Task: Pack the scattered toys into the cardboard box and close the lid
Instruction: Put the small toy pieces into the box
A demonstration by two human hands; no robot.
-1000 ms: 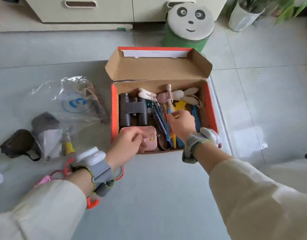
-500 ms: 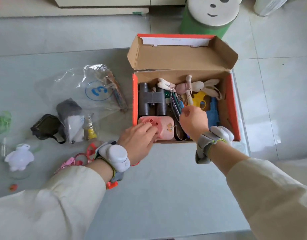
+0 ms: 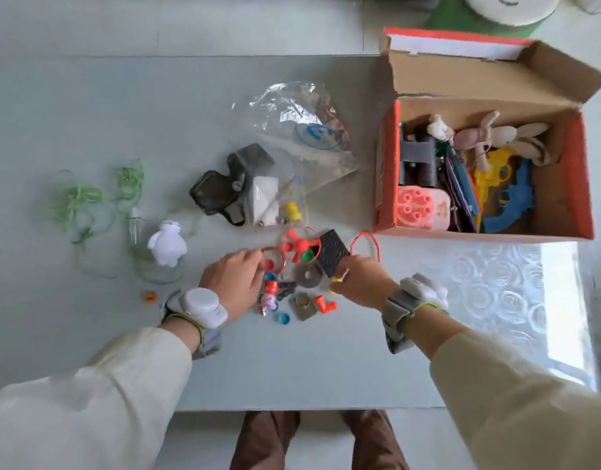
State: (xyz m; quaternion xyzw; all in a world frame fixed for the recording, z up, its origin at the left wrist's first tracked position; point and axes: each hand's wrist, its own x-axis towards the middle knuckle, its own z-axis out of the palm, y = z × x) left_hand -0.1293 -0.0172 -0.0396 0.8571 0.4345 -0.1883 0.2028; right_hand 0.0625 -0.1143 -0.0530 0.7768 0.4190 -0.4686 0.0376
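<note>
While the cardboard box (image 3: 387, 171) sits at two o'clock on the grey table (image 3: 88, 113), its lid standing open and binoculars (image 3: 417, 161) and a plush rabbit (image 3: 495, 134) inside, a pile of small toys (image 3: 285, 287) lies near the centre. At the pile's nine o'clock edge the left hand (image 3: 234, 283) curls its fingers down beside a red ring (image 3: 273, 254); whether they grip anything cannot be told. At three o'clock the right hand (image 3: 360, 281) pinches a black square piece (image 3: 333, 256) by its lower corner. A white figure (image 3: 167, 244) stands further toward nine o'clock.

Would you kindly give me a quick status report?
Left hand at small-toy pile, grip unclear. Right hand pinches black square piece. Cardboard box open, partly filled.
</note>
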